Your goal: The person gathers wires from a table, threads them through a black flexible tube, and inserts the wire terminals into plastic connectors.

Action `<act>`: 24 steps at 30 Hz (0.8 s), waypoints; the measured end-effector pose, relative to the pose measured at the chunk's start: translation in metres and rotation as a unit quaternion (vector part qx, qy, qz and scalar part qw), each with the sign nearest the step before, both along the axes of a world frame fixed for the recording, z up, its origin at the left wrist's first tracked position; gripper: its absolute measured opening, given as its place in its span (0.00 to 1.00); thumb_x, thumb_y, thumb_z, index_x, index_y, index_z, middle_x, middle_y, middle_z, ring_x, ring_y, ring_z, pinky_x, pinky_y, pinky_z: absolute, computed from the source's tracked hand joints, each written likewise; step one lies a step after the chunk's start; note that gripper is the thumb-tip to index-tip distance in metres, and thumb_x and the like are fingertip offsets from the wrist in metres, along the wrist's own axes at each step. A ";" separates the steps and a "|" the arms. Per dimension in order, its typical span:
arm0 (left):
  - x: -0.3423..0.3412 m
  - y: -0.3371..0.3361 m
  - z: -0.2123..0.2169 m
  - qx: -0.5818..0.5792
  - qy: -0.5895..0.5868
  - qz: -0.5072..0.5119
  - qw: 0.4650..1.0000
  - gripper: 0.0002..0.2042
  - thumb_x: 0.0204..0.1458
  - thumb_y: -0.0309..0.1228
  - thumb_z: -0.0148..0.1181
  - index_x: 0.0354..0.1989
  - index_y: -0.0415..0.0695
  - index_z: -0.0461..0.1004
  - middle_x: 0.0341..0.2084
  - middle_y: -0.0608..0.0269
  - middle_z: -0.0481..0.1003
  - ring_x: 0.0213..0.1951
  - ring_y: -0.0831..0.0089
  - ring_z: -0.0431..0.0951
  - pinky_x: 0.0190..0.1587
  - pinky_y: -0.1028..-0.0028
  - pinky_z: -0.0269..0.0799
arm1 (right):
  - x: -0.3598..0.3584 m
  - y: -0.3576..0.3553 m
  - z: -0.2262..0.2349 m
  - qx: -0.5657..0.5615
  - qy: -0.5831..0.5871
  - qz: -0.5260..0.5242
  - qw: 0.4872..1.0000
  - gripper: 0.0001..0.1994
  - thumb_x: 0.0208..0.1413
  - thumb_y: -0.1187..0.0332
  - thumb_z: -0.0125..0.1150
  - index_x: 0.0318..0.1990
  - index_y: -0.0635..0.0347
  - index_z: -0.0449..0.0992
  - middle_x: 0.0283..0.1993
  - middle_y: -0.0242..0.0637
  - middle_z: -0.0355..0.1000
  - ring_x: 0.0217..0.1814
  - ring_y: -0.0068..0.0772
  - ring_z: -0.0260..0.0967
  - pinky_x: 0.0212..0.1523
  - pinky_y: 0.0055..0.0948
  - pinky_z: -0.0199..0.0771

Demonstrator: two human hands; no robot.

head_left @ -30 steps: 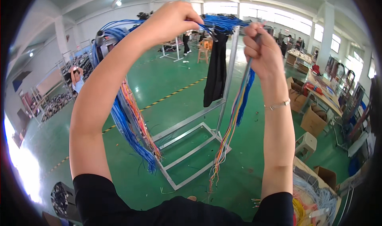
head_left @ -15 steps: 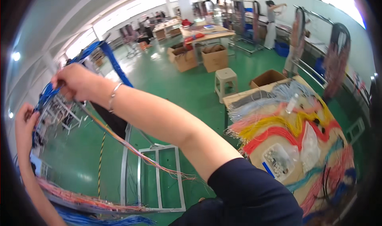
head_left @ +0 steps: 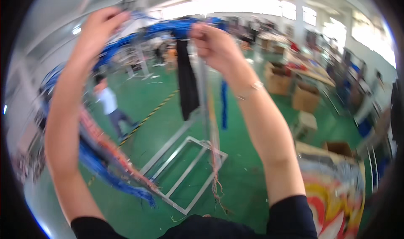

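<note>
A long bundle of blue wires [head_left: 168, 26] lies over the top of a metal rack and trails down to the left. Above its left part is my left hand [head_left: 103, 26], blurred, its thumb and fingers pinched together by a few thin strands; what it pinches is unclear. My right hand [head_left: 214, 45] is curled at the right part of the bundle, its fingers closed on wires. Thin multicoloured wires [head_left: 215, 154] hang below it along the upright pole [head_left: 205, 100]. A black cloth strip [head_left: 186, 79] hangs from the rack between my hands.
The rack's pale metal base [head_left: 185, 184] stands on the green floor. Pink-red wires [head_left: 105, 142] and blue wires [head_left: 122, 182] run along its left side. A person [head_left: 110, 102] is beyond it at left. At right are a stool [head_left: 305, 126], cardboard boxes [head_left: 305, 97] and a wire-covered table [head_left: 360, 197].
The view has swung left, bringing the rack to the middle. Both hands now appear higher and wider apart. The table of coloured wires has slid to the lower right edge.
</note>
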State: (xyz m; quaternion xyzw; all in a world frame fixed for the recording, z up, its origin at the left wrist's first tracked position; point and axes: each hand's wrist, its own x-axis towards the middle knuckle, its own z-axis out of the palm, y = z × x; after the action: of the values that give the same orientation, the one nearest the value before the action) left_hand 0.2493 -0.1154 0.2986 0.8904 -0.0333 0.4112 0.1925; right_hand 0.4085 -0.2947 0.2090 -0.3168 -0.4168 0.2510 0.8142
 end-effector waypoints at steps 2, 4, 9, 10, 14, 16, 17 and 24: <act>-0.001 -0.013 0.005 0.002 -0.024 -0.019 1.000 0.12 0.47 0.36 0.50 0.22 0.39 0.68 0.15 0.70 0.66 0.21 0.83 0.64 0.27 0.83 0.61 | 0.005 -0.001 -0.006 0.048 -0.048 0.080 0.995 0.08 0.54 0.69 0.38 0.26 0.57 0.64 0.21 0.23 0.57 0.14 0.11 0.41 0.11 0.13 0.39; -0.010 -0.014 0.008 -0.008 -0.009 -0.018 1.000 0.12 0.48 0.37 0.50 0.22 0.39 0.68 0.15 0.69 0.67 0.20 0.82 0.65 0.26 0.83 0.62 | -0.010 0.005 0.004 0.084 0.026 0.024 0.996 0.11 0.56 0.67 0.36 0.28 0.61 0.64 0.26 0.27 0.61 0.13 0.12 0.41 0.11 0.13 0.41; -0.023 -0.018 0.010 -0.073 0.052 0.013 0.996 0.11 0.50 0.37 0.46 0.25 0.41 0.66 0.18 0.66 0.70 0.20 0.82 0.68 0.25 0.84 0.63 | -0.006 0.007 -0.040 0.181 0.248 -0.166 0.937 0.11 0.57 0.66 0.36 0.27 0.59 0.63 0.21 0.29 0.62 0.12 0.14 0.41 0.11 0.14 0.41; -0.024 -0.024 0.010 -0.076 0.073 0.014 0.994 0.11 0.50 0.37 0.46 0.25 0.41 0.66 0.18 0.65 0.71 0.20 0.82 0.68 0.25 0.84 0.62 | -0.011 0.012 -0.054 0.150 0.229 -0.201 0.941 0.10 0.56 0.66 0.38 0.25 0.57 0.63 0.15 0.25 0.56 0.12 0.14 0.41 0.11 0.16 0.39; -0.026 -0.028 0.010 -0.038 0.131 -0.022 0.990 0.11 0.49 0.37 0.47 0.24 0.42 0.66 0.20 0.66 0.72 0.23 0.83 0.68 0.28 0.84 0.62 | -0.069 0.018 -0.048 0.095 0.085 -0.178 0.976 0.10 0.54 0.64 0.41 0.24 0.55 0.63 0.13 0.21 0.47 0.12 0.14 0.41 0.11 0.16 0.37; -0.033 -0.030 0.004 0.023 0.122 -0.006 0.992 0.09 0.49 0.35 0.48 0.26 0.43 0.67 0.21 0.69 0.72 0.26 0.84 0.68 0.29 0.84 0.61 | -0.075 0.010 -0.026 0.183 0.053 -0.287 0.939 0.09 0.54 0.65 0.44 0.26 0.58 0.65 0.13 0.20 0.48 0.11 0.11 0.40 0.11 0.15 0.37; -0.033 -0.028 -0.001 0.002 0.115 -0.014 0.993 0.07 0.48 0.31 0.50 0.27 0.39 0.68 0.25 0.68 0.73 0.28 0.85 0.67 0.29 0.84 0.60 | -0.074 -0.001 -0.019 0.202 0.019 -0.282 0.938 0.08 0.53 0.66 0.46 0.27 0.59 0.66 0.14 0.20 0.48 0.12 0.10 0.40 0.11 0.14 0.38; -0.034 -0.026 -0.019 0.072 0.076 -0.061 0.993 0.07 0.44 0.28 0.54 0.25 0.37 0.69 0.15 0.69 0.67 0.19 0.82 0.63 0.25 0.81 0.58 | -0.057 0.030 0.020 0.018 -0.198 -0.209 0.958 0.09 0.47 0.70 0.55 0.34 0.66 0.69 0.15 0.19 0.52 0.12 0.08 0.43 0.10 0.12 0.39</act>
State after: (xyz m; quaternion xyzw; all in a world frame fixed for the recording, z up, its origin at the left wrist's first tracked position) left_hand 0.2150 -0.1415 0.2795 0.9270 -0.1023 0.3262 0.1541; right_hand 0.3515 -0.2644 0.2286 -0.4255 -0.4987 0.0003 0.7551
